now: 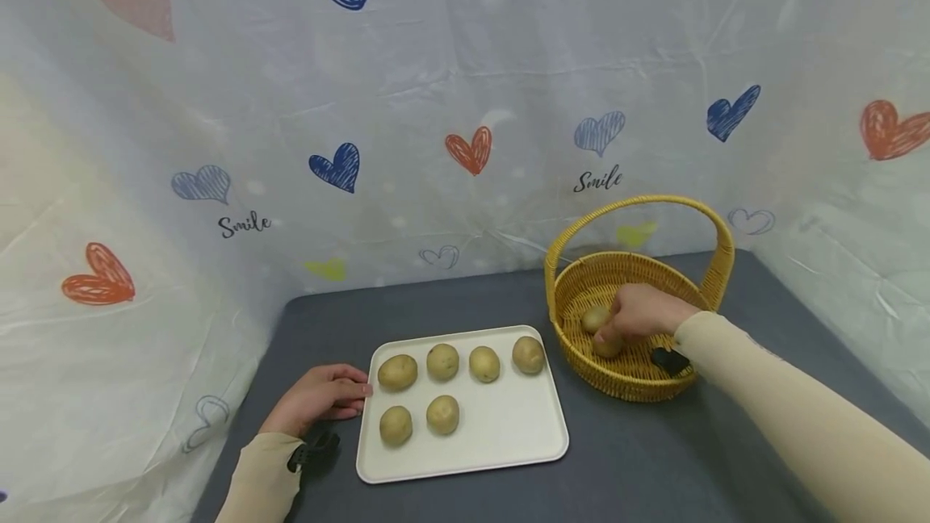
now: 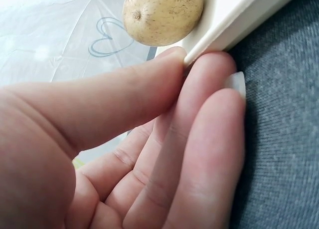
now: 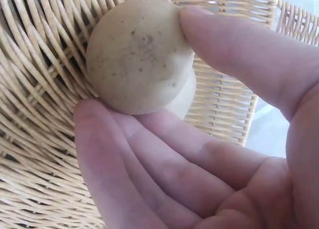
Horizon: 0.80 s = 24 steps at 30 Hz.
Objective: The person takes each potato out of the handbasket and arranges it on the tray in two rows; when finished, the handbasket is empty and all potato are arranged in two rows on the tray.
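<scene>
Inside the yellow woven basket (image 1: 628, 388), my right hand (image 1: 647, 313) holds a potato (image 3: 137, 59) between thumb and fingers. The right wrist view shows that potato low against the wicker, with part of another one behind it. This second potato (image 1: 594, 318) lies just beyond my fingers in the basket. My left hand (image 1: 320, 398) pinches the left rim of a white tray (image 1: 501, 426) between thumb and index finger. On the tray sit several potatoes, four in the back row and two in front; one potato (image 2: 162, 14) appears near the left thumb.
The basket's tall arched handle (image 1: 639, 202) rises over my right hand. Tray and basket stand side by side on a dark grey table (image 1: 465, 499). Behind them hangs a white sheet (image 1: 407, 103) printed with hearts.
</scene>
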### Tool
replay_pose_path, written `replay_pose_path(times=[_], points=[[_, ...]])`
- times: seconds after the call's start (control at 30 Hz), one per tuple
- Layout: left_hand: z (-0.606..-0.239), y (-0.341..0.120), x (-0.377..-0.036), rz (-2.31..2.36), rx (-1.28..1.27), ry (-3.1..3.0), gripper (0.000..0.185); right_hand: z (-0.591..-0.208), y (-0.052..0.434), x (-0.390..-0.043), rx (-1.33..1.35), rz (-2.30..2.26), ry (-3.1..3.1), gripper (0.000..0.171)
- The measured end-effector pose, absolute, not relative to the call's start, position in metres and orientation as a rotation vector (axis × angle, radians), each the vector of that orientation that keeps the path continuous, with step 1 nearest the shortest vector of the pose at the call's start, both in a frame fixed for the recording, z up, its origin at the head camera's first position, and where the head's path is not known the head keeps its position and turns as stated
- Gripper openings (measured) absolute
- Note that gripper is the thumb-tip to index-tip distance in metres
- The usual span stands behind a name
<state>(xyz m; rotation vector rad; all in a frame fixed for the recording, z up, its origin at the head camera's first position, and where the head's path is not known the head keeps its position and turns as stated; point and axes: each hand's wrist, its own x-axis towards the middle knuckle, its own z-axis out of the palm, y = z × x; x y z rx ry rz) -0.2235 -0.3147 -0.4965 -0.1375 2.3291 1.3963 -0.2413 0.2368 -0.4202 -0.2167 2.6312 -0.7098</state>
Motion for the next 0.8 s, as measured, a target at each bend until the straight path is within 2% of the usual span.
replay_pose_path(times=[0.33, 0.53, 0.8], points=[[-0.503, -0.316, -0.226, 1.396, -0.142, 2.334, 0.042, -0.413, 0.237, -0.236, -0.273, -0.692, 2.707, 0.044], [-0.501, -0.315, -0.224, 1.395, -0.145, 2.338, 0.043, -0.398, 0.236, -0.223, -0.292, -0.731, 2.778, 0.028], [-0.498, -0.313, -0.224, 1.391, -0.153, 2.339, 0.042, -0.388, 0.223, -0.199, -0.309, -0.873, 2.895, 0.048]])
